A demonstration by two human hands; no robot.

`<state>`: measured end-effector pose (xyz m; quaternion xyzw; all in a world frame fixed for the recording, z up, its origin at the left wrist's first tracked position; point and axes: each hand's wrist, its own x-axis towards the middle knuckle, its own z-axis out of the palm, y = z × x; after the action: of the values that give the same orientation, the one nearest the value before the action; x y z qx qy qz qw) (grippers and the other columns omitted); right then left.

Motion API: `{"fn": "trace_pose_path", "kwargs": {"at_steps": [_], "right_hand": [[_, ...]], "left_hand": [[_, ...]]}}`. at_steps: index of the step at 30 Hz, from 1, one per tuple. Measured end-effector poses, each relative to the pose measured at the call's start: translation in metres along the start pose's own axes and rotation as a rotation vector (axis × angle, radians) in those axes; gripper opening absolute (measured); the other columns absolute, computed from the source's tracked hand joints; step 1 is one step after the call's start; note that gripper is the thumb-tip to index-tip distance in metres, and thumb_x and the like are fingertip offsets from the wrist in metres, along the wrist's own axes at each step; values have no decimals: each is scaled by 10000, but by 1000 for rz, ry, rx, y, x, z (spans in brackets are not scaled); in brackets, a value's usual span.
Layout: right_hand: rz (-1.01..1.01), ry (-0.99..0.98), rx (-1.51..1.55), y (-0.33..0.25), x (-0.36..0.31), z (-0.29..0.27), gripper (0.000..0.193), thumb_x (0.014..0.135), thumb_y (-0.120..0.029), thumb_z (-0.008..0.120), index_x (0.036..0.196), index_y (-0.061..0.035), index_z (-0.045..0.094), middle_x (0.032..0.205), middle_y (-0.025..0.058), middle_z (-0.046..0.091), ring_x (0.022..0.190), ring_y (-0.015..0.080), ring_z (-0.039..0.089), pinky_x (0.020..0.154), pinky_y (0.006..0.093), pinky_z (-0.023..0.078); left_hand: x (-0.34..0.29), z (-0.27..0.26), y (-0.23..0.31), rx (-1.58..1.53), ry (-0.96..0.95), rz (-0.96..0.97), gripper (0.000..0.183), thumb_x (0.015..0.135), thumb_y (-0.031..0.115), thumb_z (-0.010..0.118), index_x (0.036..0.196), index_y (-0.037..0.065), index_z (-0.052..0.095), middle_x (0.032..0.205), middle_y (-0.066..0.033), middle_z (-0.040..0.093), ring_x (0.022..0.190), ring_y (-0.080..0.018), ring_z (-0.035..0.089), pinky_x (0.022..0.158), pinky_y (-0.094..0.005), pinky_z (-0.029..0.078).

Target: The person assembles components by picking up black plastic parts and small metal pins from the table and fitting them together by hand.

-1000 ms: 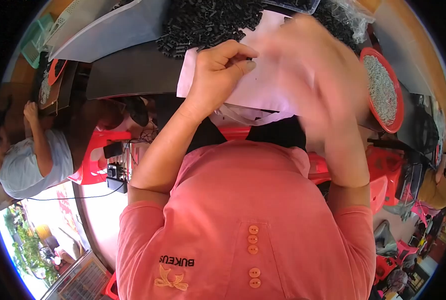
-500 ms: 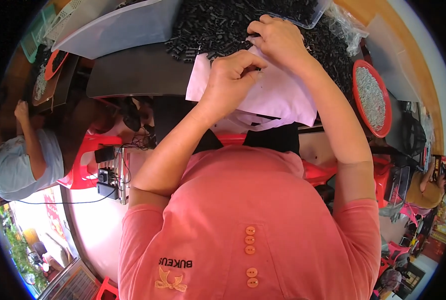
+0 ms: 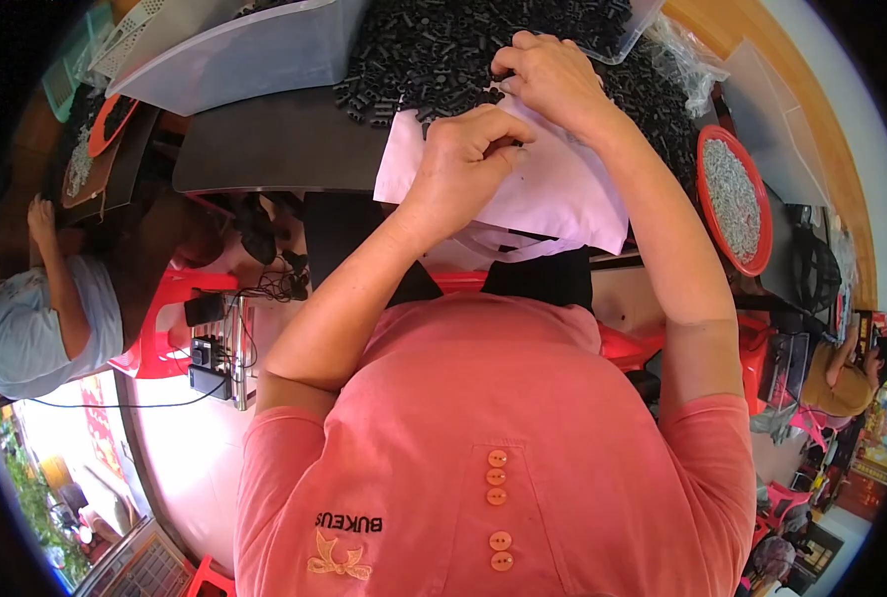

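Here we are, both hands at work over the pink cloth [image 3: 568, 204], which lies at the near edge of the dark table [image 3: 264, 144] and hangs a little over it. We see the left hand [image 3: 463, 154] above the cloth, thumb and forefinger curled close together at the tips; whether they pinch anything, we cannot tell.

Up to the right hand [image 3: 553, 82]: it reaches further out, at the far edge of the cloth, fingers bent down to the black pieces [image 3: 429, 60]. Its fingertips are partly hidden from us, so we cannot say what they grip.

And those pieces, we find them in a wide, loose heap just beyond the cloth. To the left of the heap we have a clear bin [image 3: 239, 70]; to the right, a crumpled plastic bag [image 3: 694, 60], then a red basin [image 3: 759, 267] of silvery bits [image 3: 730, 199]. Far left, we spot a co-worker [image 3: 50, 323] in a pale top.
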<state>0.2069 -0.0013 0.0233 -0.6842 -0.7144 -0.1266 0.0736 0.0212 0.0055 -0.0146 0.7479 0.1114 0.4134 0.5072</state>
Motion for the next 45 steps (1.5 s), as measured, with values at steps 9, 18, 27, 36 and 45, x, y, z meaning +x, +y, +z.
{"fn": "trace_pose_path", "kwargs": {"at_steps": [9,18,27,36,45], "right_hand": [[-40,244,33,-1,-24,-2,81,784,-94,628,863,-79,631,866,43,603,875,214,606,760,378,438],[286,95,1250,-14,-63,-4,80,839,-50,626,906,-7,624,801,14,622,742,84,569,672,235,460],[264,262,1395,-22,-67,5,106,834,-40,629,932,-9,653,813,15,648,752,69,568,685,224,452],[137,282,1219,-19,-72,0,119,822,-2,611,933,3,651,846,21,642,775,80,578,711,223,460],[-34,368,1035,-23,-72,-5,130,773,41,601,895,19,639,835,48,616,768,129,590,709,244,466]], "left_hand": [[-1,4,1,-76,42,-183,189,816,-12,684,1004,-12,678,850,6,618,780,-54,555,691,-202,465],[5,-1,14,-101,99,-337,199,778,-11,721,973,-21,683,794,-7,637,715,-66,570,660,-207,490],[4,0,11,-146,135,-351,195,795,-1,712,987,-20,684,758,1,625,636,-43,540,528,-185,429],[3,0,10,-126,104,-332,137,833,-5,686,969,-21,689,716,-27,645,573,-51,528,505,-182,389],[4,0,12,-69,90,-328,111,831,-2,692,940,-19,687,713,-22,644,578,-47,526,510,-184,386]]}}
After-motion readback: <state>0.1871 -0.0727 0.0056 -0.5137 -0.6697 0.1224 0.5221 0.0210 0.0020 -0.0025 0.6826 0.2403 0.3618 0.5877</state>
